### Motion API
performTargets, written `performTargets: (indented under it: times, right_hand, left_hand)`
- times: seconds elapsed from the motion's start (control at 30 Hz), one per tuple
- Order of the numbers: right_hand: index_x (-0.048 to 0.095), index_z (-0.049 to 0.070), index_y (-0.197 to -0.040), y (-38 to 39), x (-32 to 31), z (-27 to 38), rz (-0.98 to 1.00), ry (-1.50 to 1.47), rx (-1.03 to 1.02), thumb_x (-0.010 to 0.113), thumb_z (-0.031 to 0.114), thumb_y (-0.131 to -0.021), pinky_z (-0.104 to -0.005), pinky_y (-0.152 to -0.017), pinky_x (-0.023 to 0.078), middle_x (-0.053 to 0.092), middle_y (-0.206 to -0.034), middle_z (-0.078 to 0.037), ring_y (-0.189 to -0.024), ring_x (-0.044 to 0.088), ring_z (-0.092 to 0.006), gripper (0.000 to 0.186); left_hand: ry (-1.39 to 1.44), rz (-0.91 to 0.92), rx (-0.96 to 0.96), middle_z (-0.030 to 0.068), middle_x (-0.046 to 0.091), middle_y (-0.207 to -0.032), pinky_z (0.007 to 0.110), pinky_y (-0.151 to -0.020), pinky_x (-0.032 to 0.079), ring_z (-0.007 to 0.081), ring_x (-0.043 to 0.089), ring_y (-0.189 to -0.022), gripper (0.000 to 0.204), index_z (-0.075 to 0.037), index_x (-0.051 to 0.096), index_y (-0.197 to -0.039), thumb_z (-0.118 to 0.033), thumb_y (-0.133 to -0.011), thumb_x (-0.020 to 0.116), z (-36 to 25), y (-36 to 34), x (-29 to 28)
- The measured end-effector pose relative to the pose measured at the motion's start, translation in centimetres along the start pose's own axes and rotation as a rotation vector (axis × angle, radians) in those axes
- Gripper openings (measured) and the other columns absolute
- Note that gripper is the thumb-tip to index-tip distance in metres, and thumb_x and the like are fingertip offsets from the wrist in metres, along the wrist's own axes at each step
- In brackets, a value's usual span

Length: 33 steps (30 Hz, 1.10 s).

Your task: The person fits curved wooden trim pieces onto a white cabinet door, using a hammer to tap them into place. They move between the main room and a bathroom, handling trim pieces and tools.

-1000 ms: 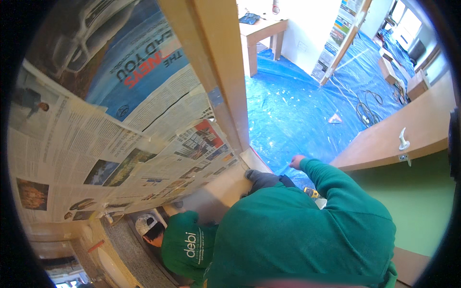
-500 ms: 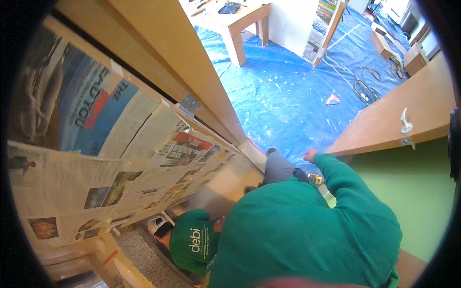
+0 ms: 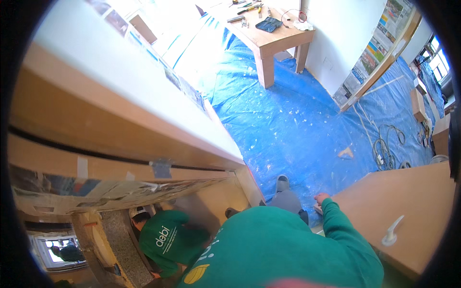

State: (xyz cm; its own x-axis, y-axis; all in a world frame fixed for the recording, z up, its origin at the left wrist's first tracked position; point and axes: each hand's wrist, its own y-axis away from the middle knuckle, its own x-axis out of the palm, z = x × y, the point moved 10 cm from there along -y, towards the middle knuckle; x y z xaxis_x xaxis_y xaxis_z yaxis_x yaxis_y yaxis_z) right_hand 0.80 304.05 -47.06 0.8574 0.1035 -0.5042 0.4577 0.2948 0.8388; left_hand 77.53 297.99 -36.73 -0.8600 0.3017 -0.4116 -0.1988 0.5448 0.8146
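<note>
- Right hand [image 3: 322,198]: at the near left corner of the door [image 3: 365,197]; whether the fingers close on the edge cannot be told. Left hand: grip cannot be determined.
- Door: right of the person's green sleeve [image 3: 343,225] — smooth, plain tan face, straight edges bowed by the lens.
- Lever handle [image 3: 392,234]: white, mounted on that face.
- Blue sheeting [image 3: 293,129]: wrinkled, pale-flecked, beyond the door.
- Co-worker [image 3: 165,237]: bent down at left, green top.

Wooden table [image 3: 285,38]: hand tools [image 3: 250,8], dark pouch [image 3: 269,24]. Blue floor sheet [image 3: 297,125]: coiled cable [image 3: 384,152].
</note>
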Motion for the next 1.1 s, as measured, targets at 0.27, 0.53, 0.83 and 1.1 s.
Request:
performTargets:
  times: [0.27,0.53,0.83,1.1]
  right_hand:
    - [0.071,0.009,-0.118,-3.4,-5.5,6.7,0.097,0.539,-0.491,0.070,0.042,-0.091,-0.0439,-0.096,0.052,0.072,-0.117,-0.017,-0.109,0.068,-0.0307,0.043]
    - [0.066,0.006,-0.128,-6.5,5.1,8.4,0.397,0.445,-0.551,0.040,0.074,-0.096,-0.0489,-0.102,0.048,0.065,-0.131,-0.025,-0.116,0.065,-0.0399,0.080]
    - [0.068,0.005,-0.108,-3.1,-7.5,19.4,0.023,0.158,-0.328,0.057,0.050,-0.100,-0.0428,-0.061,0.055,0.071,-0.086,-0.011,-0.069,0.066,-0.0240,0.048]
    - [0.071,0.006,-0.116,-0.2,-11.3,29.2,-0.011,0.320,-0.377,0.063,0.048,-0.094,-0.0466,-0.084,0.054,0.071,-0.110,-0.018,-0.095,0.068,-0.0326,0.048]
  left_hand:
    - [0.010,0.000,0.061,0.0146,0.069,-0.121,0.043,-0.099,0.050,0.0289,0.066,-0.111,0.054,-0.004,0.064,-0.128,-0.050,-0.105,0.046,-8.8,1.5,7.0]
    - [0.016,0.044,0.089,0.0150,0.070,-0.119,0.043,-0.098,0.050,0.0294,0.066,-0.109,0.054,-0.004,0.065,-0.126,-0.050,-0.105,0.047,-14.3,-0.9,8.5]
    - [-0.068,0.149,0.125,0.0155,0.070,-0.117,0.043,-0.096,0.050,0.0299,0.067,-0.108,0.054,-0.005,0.067,-0.124,-0.051,-0.104,0.047,-19.4,-7.9,5.7]
    - [-0.162,0.180,0.154,0.0159,0.071,-0.115,0.043,-0.095,0.050,0.0304,0.067,-0.106,0.054,-0.005,0.068,-0.122,-0.051,-0.104,0.048,-24.4,-11.8,4.1]
